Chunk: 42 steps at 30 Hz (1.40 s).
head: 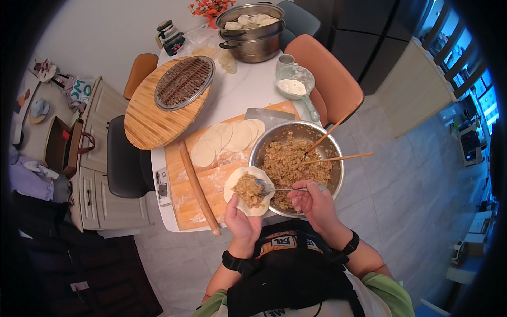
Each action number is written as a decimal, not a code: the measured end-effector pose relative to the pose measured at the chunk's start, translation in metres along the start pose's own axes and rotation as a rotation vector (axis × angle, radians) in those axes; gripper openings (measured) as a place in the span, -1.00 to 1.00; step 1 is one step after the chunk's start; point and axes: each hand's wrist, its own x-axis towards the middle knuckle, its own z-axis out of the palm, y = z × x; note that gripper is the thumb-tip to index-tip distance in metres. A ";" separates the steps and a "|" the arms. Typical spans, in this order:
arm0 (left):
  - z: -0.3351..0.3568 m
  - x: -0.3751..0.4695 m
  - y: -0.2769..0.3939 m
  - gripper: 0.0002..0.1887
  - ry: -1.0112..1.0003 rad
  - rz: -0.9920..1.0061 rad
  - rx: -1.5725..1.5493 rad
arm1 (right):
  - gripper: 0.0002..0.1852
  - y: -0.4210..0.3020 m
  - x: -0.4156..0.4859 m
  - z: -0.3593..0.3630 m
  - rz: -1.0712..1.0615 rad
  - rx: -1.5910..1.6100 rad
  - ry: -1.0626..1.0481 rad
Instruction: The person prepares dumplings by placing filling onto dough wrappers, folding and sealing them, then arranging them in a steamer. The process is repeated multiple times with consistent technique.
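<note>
On my left hand (242, 224) rests a round dough wrapper (259, 174), its thumb curled over the near edge. A mound of minced filling (247, 188) covers the wrapper's middle. My right hand (313, 200) grips a metal spoon (283, 189), whose bowl presses against the filling. Just beyond both hands stands a steel mixing bowl (340, 170) of the same minced filling, with two wooden chopsticks (336, 128) leaning out over its right rim. Several rolled wrappers (239, 136) lie overlapping on the floured wooden board (214, 178), left of the bowl.
A wooden rolling pin (198, 188) slants across the board, its near end past the edge. A dough scraper (269, 114) lies at the back. Farther off are a flour scoop (295, 85), a stacked steamer pot (253, 43) and a round wooden lid (142, 119) bearing a steamer rack (185, 82). A phone (163, 188) lies left.
</note>
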 end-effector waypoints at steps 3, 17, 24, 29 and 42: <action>-0.001 -0.001 0.000 -0.44 -0.006 -0.011 -0.022 | -0.62 0.002 0.002 -0.004 0.088 0.089 0.080; -0.005 0.001 -0.007 -0.56 -0.002 -0.090 0.001 | -0.73 -0.029 -0.028 0.010 -0.621 -0.855 -0.296; -0.010 0.001 -0.007 -0.57 0.033 -0.108 0.017 | -0.59 -0.017 -0.007 -0.001 -0.196 -0.239 -0.107; -0.009 -0.001 -0.001 -0.51 -0.069 -0.148 -0.091 | -0.59 -0.021 0.000 -0.018 -0.199 -0.081 -0.076; -0.012 0.002 0.030 -0.46 -0.141 -0.395 -0.129 | -0.53 -0.029 0.006 -0.113 -0.760 -2.051 -0.380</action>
